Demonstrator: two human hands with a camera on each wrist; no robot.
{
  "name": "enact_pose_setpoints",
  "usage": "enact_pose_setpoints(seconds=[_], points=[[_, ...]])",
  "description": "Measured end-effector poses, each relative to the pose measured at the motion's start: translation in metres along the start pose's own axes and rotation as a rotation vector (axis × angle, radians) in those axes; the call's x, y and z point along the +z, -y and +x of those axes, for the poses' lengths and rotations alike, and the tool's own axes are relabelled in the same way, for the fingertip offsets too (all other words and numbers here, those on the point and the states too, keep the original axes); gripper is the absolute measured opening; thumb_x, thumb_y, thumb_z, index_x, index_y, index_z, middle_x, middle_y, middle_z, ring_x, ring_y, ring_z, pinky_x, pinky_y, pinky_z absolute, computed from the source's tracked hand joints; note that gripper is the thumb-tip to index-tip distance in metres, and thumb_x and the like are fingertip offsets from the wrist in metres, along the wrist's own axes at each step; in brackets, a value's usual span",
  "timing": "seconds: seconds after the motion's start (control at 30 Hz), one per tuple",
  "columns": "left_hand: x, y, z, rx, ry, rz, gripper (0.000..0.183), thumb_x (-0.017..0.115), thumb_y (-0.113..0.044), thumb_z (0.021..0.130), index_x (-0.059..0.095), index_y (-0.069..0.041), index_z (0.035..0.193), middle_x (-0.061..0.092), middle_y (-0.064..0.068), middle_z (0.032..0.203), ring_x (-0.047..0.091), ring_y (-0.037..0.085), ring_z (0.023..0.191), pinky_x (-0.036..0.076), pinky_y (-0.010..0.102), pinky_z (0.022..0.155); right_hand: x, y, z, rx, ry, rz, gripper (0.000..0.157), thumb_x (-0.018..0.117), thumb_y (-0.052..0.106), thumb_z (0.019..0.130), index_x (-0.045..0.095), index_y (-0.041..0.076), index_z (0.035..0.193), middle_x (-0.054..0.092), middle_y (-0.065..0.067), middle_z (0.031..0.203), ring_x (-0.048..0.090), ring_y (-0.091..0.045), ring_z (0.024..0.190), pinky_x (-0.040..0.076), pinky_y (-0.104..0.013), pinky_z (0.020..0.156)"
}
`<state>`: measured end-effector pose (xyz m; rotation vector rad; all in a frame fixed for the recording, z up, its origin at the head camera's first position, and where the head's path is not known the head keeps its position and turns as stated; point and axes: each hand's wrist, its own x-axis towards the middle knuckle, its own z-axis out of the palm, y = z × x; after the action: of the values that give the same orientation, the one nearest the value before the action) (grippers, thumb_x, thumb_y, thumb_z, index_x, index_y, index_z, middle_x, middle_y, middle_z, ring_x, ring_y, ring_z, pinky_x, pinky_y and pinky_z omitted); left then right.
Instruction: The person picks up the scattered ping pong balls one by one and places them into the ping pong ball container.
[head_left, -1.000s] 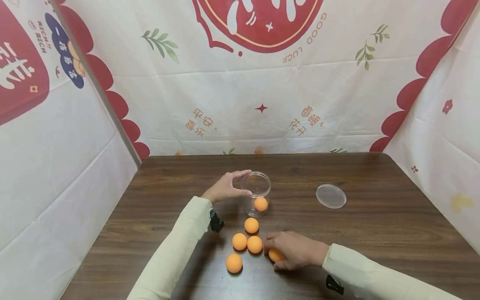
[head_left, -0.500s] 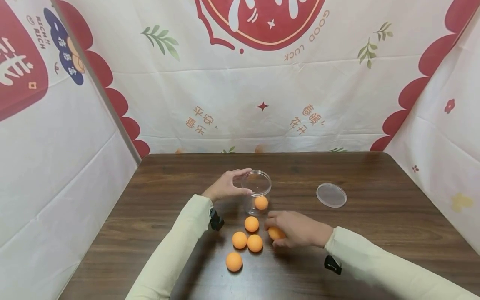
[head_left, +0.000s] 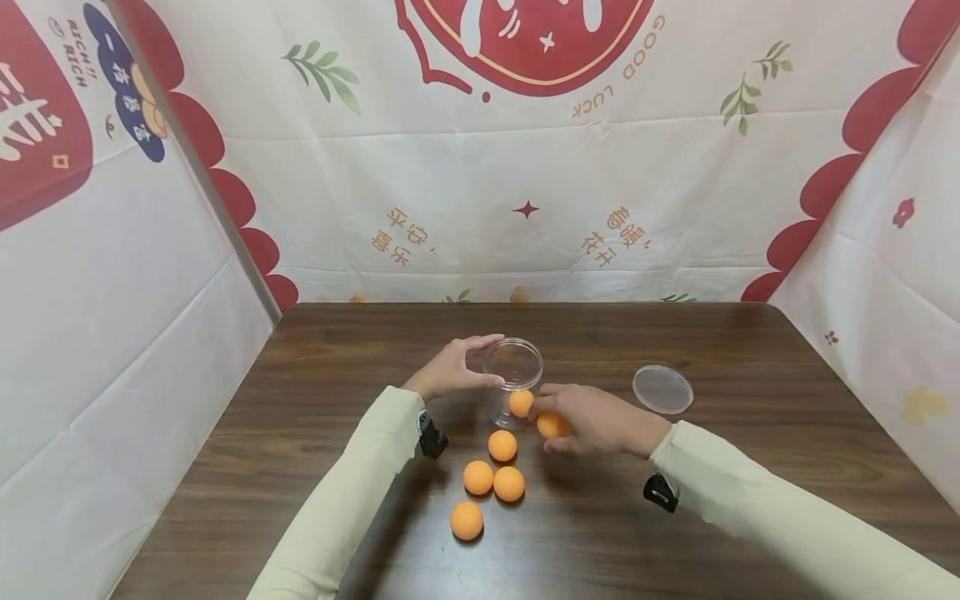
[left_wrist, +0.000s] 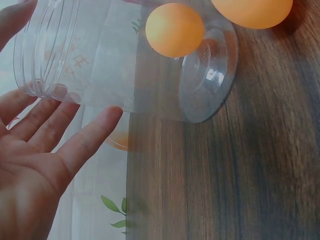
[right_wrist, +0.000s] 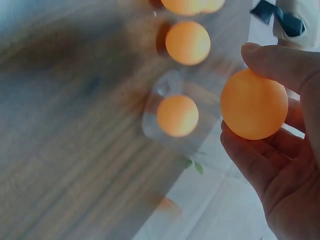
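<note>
A clear plastic jar point(head_left: 513, 367) stands upright on the table, its top uncovered, with one orange ping-pong ball point(left_wrist: 175, 30) inside near the bottom. My left hand point(head_left: 454, 369) holds the jar from the left near its rim, thumb on the near side and fingers on the far side. Just right of the jar, my right hand point(head_left: 596, 419) pinches another orange ping-pong ball point(right_wrist: 254, 104) between thumb and fingers, apart from the table. Several loose ping-pong balls point(head_left: 502, 446) lie on the table in front of the jar.
A clear round lid point(head_left: 663, 389) lies flat on the brown wooden table point(head_left: 337, 350), right of the jar. A printed white cloth point(head_left: 480, 167) hangs behind the table and along both sides. Dark wrist devices point(head_left: 432, 435) sit on both forearms.
My right hand has lifted its ping-pong ball and carried it forward, away from the loose balls, to beside the jar. My left hand stays at the jar.
</note>
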<state>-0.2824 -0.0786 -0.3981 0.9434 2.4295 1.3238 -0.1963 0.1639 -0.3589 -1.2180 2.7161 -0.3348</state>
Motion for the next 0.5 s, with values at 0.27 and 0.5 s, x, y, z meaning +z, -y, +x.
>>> enact_pose_setpoints(seconds=[0.27, 0.5], points=[[-0.001, 0.001, -0.004, -0.007, -0.018, -0.020, 0.072, 0.075, -0.023, 0.082, 0.041, -0.010, 0.145, 0.049, 0.009, 0.143, 0.046, 0.022, 0.133, 0.035, 0.044, 0.110, -0.019, -0.010, 0.012, 0.039, -0.058, -0.030, 0.035, 0.075, 0.024, 0.082, 0.066, 0.010, 0.112, 0.061, -0.001, 0.109, 0.057, -0.011, 0.087, 0.050, -0.032, 0.075], [0.001, 0.001, -0.002, 0.018, -0.009, -0.006, 0.072, 0.074, -0.023, 0.084, 0.040, -0.010, 0.145, 0.049, 0.010, 0.143, 0.047, 0.022, 0.132, 0.036, 0.043, 0.110, -0.031, -0.020, 0.014, 0.070, -0.115, -0.018, 0.034, 0.075, 0.024, 0.082, 0.066, 0.009, 0.111, 0.061, 0.000, 0.104, 0.056, -0.010, 0.081, 0.048, -0.029, 0.069]])
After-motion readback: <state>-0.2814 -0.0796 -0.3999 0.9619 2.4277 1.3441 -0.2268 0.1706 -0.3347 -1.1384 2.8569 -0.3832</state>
